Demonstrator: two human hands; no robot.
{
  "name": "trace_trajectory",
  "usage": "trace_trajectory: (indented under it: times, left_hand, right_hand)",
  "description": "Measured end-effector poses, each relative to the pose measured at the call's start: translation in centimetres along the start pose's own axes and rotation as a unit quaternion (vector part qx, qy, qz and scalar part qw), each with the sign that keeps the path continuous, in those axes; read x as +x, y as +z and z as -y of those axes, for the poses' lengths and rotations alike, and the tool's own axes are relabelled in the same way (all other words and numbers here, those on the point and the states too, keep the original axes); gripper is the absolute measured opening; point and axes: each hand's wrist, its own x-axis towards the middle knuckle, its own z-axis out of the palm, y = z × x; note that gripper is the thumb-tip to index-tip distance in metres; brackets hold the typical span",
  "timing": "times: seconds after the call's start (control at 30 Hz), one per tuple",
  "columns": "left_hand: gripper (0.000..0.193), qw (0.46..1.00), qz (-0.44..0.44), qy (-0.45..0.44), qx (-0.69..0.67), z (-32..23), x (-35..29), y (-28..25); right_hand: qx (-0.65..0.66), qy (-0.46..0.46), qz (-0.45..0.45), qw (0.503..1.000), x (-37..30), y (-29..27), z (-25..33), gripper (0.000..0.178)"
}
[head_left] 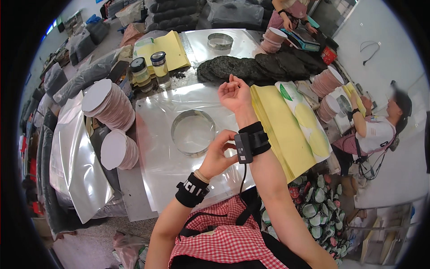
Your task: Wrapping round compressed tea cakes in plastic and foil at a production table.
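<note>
My left hand (219,154) pinches a small black box (243,148) between thumb and fingers. The box sits on a black wrist strap (257,138) around my right wrist, and a thin cable hangs from it. My right hand (235,93) lies palm up with loosely curled fingers and nothing in it, near the dark round sheets. To the left of my hands, a metal ring (193,133) rests on clear plastic film (161,179). Another black band (192,190) is around my left wrist.
Dark round sheets (264,67) lie across the back. Yellow paper (280,130) is at the right, round pinkish stacks (107,105) at the left. Two lidded jars (160,69) stand beyond the film. A second ring (220,41) lies farther back. A co-worker (380,130) works at right.
</note>
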Motion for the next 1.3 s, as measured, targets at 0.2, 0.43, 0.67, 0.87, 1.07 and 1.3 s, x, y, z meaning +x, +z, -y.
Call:
trace_trajectory:
  times: [0.2,0.43,0.67,0.87,1.07,1.3]
  left_hand:
    - [0.035,1.000,-0.023,-0.002,0.020,0.8,-1.1,1.3]
    - [0.040,0.998,0.033,-0.039,-0.029,0.2,-0.8,-0.3]
    - [0.029,0.963,0.000,-0.039,0.268,-7.9,-5.2,-8.8]
    - [0.017,0.858,-0.060,-0.090,0.503,-20.6,-4.2,-19.4]
    - [0.015,0.751,-0.069,-0.061,0.654,-31.8,1.1,-30.8]
    - [0.013,0.538,-0.093,0.020,0.838,-38.7,8.4,-29.3]
  right_hand:
    - [0.076,-0.014,0.016,0.997,0.4,-0.5,1.2,0.005]
    - [0.032,0.016,0.035,0.999,0.2,0.3,0.1,0.006]
    - [-0.210,0.068,0.110,0.969,-2.8,-1.2,8.6,0.016]
    - [-0.598,-0.063,0.025,0.799,-3.5,5.9,25.0,0.024]
    - [-0.663,-0.181,0.116,0.717,-2.4,22.5,27.2,0.030]
    - [-0.873,-0.198,0.098,0.435,-1.0,26.5,27.1,0.028]
